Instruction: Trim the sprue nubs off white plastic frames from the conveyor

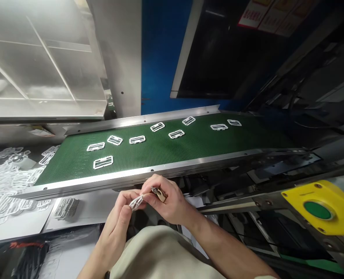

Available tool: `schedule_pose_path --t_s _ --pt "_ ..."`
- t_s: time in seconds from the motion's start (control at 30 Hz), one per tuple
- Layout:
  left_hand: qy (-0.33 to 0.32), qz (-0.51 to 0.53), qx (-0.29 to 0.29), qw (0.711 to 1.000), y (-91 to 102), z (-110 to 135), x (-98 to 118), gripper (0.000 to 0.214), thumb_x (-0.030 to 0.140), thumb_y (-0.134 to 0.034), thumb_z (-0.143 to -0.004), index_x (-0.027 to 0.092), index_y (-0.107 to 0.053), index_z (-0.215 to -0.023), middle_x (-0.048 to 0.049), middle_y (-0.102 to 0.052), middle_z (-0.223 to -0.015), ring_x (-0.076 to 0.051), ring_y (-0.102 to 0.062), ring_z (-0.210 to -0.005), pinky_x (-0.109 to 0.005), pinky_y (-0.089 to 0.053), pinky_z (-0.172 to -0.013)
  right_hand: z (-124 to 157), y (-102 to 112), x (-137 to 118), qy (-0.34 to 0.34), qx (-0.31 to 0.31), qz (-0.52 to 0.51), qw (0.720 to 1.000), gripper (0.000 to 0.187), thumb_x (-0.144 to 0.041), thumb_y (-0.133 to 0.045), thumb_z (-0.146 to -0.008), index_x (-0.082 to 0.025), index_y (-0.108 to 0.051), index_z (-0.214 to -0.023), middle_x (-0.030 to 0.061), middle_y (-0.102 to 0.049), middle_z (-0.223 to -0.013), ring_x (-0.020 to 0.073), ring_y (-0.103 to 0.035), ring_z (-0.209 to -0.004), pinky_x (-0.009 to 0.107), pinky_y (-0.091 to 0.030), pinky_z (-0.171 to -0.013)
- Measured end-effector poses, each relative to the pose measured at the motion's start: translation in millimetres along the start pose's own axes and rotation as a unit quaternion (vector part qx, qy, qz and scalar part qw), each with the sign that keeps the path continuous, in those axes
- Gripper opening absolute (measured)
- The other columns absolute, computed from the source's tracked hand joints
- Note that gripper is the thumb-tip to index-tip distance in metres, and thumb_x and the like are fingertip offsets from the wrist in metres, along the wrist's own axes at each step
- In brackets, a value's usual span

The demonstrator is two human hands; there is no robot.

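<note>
In front of my body, my left hand [118, 217] is closed on a few white plastic frames [136, 202], pinched between thumb and fingers. My right hand [167, 199] touches their right end with its thumb and forefinger. Tucked in that same hand is a small tool [159, 193] with a beige body and a dark metal end; its exact kind is unclear. Just beyond both hands runs a green conveyor belt [157, 149], on which several similar white frames [103, 162] lie scattered.
A heap of loose white frames [6, 186] covers the left table, with a neat stack of frames [66, 208] beside it. The belt's metal rail [131, 176] passes close to my hands. At the right sits a yellow box with a green button [317, 210].
</note>
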State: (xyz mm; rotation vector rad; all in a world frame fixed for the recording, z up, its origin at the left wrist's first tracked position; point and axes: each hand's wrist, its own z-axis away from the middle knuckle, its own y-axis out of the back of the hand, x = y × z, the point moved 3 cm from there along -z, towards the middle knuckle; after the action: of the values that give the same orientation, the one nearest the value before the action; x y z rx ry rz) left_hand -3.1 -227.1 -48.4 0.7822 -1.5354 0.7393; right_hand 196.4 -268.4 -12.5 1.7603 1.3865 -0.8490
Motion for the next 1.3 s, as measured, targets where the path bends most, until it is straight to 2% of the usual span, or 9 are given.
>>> schedule_pose_path --t_s 0.1,0.27,0.57,0.7,0.83,0.9,1.03,1.17,1.3 --pt "0.004 -0.017 -0.012 1.0 2.3 4.7 -4.4 0.047 0.062 -0.046 -0.118 0.026 -0.069 -0.136 -0.0107 -0.072 -0.124 -0.024 -0.068 -0.098 -0.039 -0.062 -0.093 1.1 -0.9 -2.1 0.007 0.015 -0.004 1.0 0.011 -0.03 -0.078 -0.112 -0.028 -0.071 -0.121 0.0038 -0.079 -0.115 0.0203 -0.077 -0.106 0.035 -0.06 -0.095" --pt "-0.124 -0.193 0.0 0.973 3.1 -1.4 -1.0 0.048 0.051 -0.051 -0.12 0.041 -0.052 -0.167 -0.0079 -0.062 -0.147 -0.026 -0.062 -0.132 -0.036 -0.057 -0.112 10.0 -2.7 -6.3 -0.036 0.057 -0.034 0.997 0.012 -0.034 -0.076 -0.114 -0.03 -0.071 -0.123 0.0045 -0.075 -0.119 0.0204 -0.073 -0.106 0.038 -0.06 -0.1" --pt "-0.179 -0.301 0.005 0.937 1.3 -7.3 4.8 0.047 0.04 -0.052 -0.121 0.039 -0.046 -0.168 -0.0064 -0.057 -0.148 -0.02 -0.058 -0.139 -0.026 -0.057 -0.112 8.0 -2.0 -3.6 -0.042 0.046 -0.042 0.997 0.009 -0.03 -0.077 -0.113 -0.03 -0.071 -0.12 0.002 -0.074 -0.111 0.0192 -0.073 -0.104 0.034 -0.058 -0.096" --pt "-0.197 -0.323 0.016 0.926 1.8 -10.4 8.6 0.047 0.033 -0.054 -0.12 0.036 -0.047 -0.167 -0.007 -0.057 -0.146 -0.02 -0.058 -0.137 -0.025 -0.057 -0.112 10.9 -6.6 1.4 -0.082 0.035 -0.07 0.994 0.009 -0.033 -0.077 -0.113 -0.028 -0.069 -0.114 0.0016 -0.073 -0.106 0.0189 -0.069 -0.096 0.035 -0.055 -0.09" --pt "-0.205 -0.317 0.022 0.926 3.0 -10.9 10.5 0.047 0.034 -0.053 -0.12 0.034 -0.048 -0.167 -0.0086 -0.056 -0.146 -0.022 -0.058 -0.136 -0.027 -0.058 -0.111 13.3 -8.1 4.5 -0.148 0.027 -0.151 0.977 0.021 -0.044 -0.079 -0.111 -0.027 -0.068 -0.11 0.0005 -0.067 -0.097 0.0185 -0.061 -0.087 0.034 -0.052 -0.082" --pt "-0.201 -0.314 0.025 0.928 4.6 -10.2 10.5 0.048 0.034 -0.053 -0.12 0.035 -0.047 -0.168 -0.0092 -0.056 -0.147 -0.023 -0.058 -0.135 -0.029 -0.058 -0.11 10.8 -1.3 4.0 -0.171 0.018 -0.137 0.976 0.027 -0.052 -0.078 -0.111 -0.027 -0.069 -0.113 0.0011 -0.067 -0.098 0.0186 -0.061 -0.088 0.033 -0.053 -0.082" --pt "-0.195 -0.302 0.029 0.933 8.2 -9.5 10.7 0.048 0.034 -0.053 -0.12 0.036 -0.047 -0.168 -0.0083 -0.056 -0.147 -0.022 -0.058 -0.136 -0.029 -0.056 -0.112 -0.2 20.2 -1.8 -0.081 -0.047 0.024 0.995 0.042 -0.063 -0.07 -0.113 -0.024 -0.072 -0.13 0.009 -0.075 -0.122 0.0241 -0.071 -0.106 0.04 -0.057 -0.097" --pt "-0.2 -0.297 0.031 0.933 9.2 -9.8 11.4 0.048 0.036 -0.053 -0.12 0.036 -0.049 -0.168 -0.009 -0.057 -0.147 -0.024 -0.059 -0.134 -0.031 -0.057 -0.111 -3.8 27.1 -1.7 0.03 -0.122 0.2 0.972 0.044 -0.06 -0.063 -0.117 -0.021 -0.07 -0.137 0.0134 -0.081 -0.126 0.0302 -0.073 -0.114 0.048 -0.052 -0.102" --pt "-0.203 -0.297 0.029 0.933 8.3 -10.4 10.9 0.049 0.032 -0.055 -0.119 0.036 -0.049 -0.168 -0.0089 -0.058 -0.147 -0.024 -0.059 -0.135 -0.031 -0.058 -0.11 -2.2 23.4 -2.4 0.069 -0.123 0.247 0.959 0.04 -0.056 -0.065 -0.118 -0.021 -0.068 -0.138 0.0126 -0.082 -0.128 0.0294 -0.074 -0.113 0.047 -0.05 -0.1"
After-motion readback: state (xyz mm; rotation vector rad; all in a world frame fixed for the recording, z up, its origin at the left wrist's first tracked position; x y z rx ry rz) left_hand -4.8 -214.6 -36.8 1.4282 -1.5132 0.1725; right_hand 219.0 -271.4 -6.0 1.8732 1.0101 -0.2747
